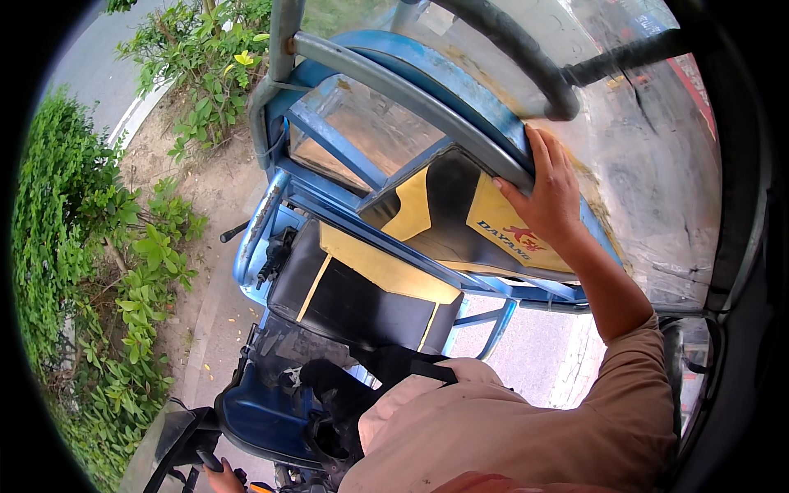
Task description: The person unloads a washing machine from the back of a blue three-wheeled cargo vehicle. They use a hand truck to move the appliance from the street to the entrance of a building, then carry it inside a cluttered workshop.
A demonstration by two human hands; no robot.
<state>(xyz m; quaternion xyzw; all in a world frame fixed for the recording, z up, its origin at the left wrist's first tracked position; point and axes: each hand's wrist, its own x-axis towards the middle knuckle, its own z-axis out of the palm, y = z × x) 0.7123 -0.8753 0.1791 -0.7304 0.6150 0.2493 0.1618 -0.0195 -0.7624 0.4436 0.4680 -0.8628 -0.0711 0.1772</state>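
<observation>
My right hand (549, 185) reaches up and grips the curved metal rail (472, 144) of a blue-framed vehicle, fingers over the blue edge and thumb on the near side. Below it is a black and yellow backrest (485, 215) with a red emblem. At the lower left picture edge, my left hand (223, 478) is closed at a black handlebar grip (209, 460); most of it is cut off. A black and yellow seat cushion (366, 287) sits between the hands, beside my dark-trousered legs.
Green bushes (70, 238) and bare soil line the left side, with a road (94, 62) beyond. Clear plastic sheeting (649, 189) and dark padded bars (526, 49) enclose the upper right. A blue body panel (261, 419) stands at the lower left.
</observation>
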